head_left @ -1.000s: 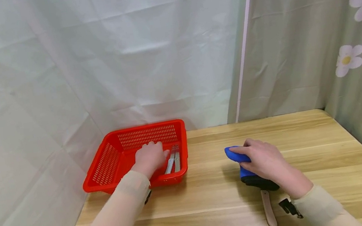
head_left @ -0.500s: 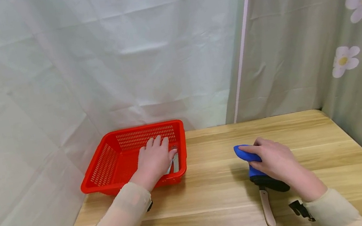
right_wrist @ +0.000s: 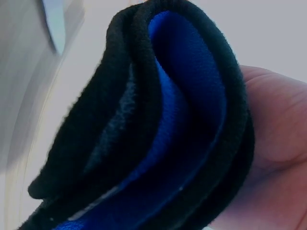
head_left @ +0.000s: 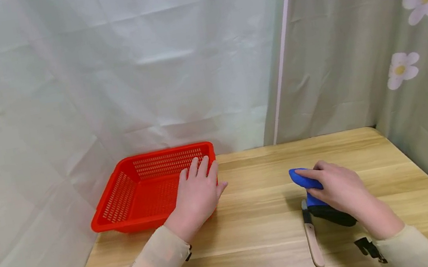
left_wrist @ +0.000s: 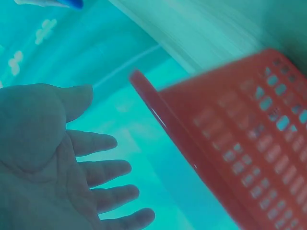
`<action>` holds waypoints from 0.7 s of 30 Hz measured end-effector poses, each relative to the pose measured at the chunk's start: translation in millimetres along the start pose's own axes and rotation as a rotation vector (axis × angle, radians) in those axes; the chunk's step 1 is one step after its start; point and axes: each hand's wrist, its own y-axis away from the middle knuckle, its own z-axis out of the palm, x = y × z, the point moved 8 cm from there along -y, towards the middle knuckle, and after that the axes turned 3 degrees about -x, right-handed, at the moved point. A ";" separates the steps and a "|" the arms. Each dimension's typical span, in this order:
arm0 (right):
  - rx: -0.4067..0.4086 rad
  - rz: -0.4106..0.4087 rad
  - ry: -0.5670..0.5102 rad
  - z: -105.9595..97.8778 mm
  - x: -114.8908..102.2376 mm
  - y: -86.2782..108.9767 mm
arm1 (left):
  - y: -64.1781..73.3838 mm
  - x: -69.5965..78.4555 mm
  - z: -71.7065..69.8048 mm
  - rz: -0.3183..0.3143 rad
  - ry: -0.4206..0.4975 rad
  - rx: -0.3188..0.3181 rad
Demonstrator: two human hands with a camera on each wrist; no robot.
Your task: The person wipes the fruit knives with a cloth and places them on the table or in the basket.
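Observation:
My left hand [head_left: 199,195], fingers spread and straight, hovers over the right side of the red plastic basket [head_left: 105,221] in the head view. In the left wrist view the bare palm faces the camera beside the basket rim. My right hand [head_left: 339,185] grips a folded blue cloth with black edging [head_left: 331,215] above the right half of the table. Close up in the right wrist view, several soft layers of the cloth [right_wrist: 182,86] curve round each other. Left of the cloth lies a knife with a beige handle [head_left: 314,244] on the wood.
The basket has slotted sides and stands at the back left of the wooden table [head_left: 261,262]. Pale curtains [head_left: 185,62] hang close behind the table and along both sides.
My left hand has risen and moved right, its fingers spreading; it now covers the light-handled utensils seen in the basket before. My right hand has shifted right with the cloth, uncovering the knife's blade.

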 end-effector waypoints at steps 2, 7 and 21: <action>0.002 0.003 0.004 -1.1 3.0 1.9 | 1.5 8.4 -2.0 0.021 -0.009 0.014; -0.006 0.017 0.014 -1.5 10.6 5.7 | 5.2 28.2 -5.5 0.065 -0.025 0.045; -0.017 0.053 0.040 1.0 22.7 20.0 | 17.7 86.6 15.8 0.163 -0.016 -0.037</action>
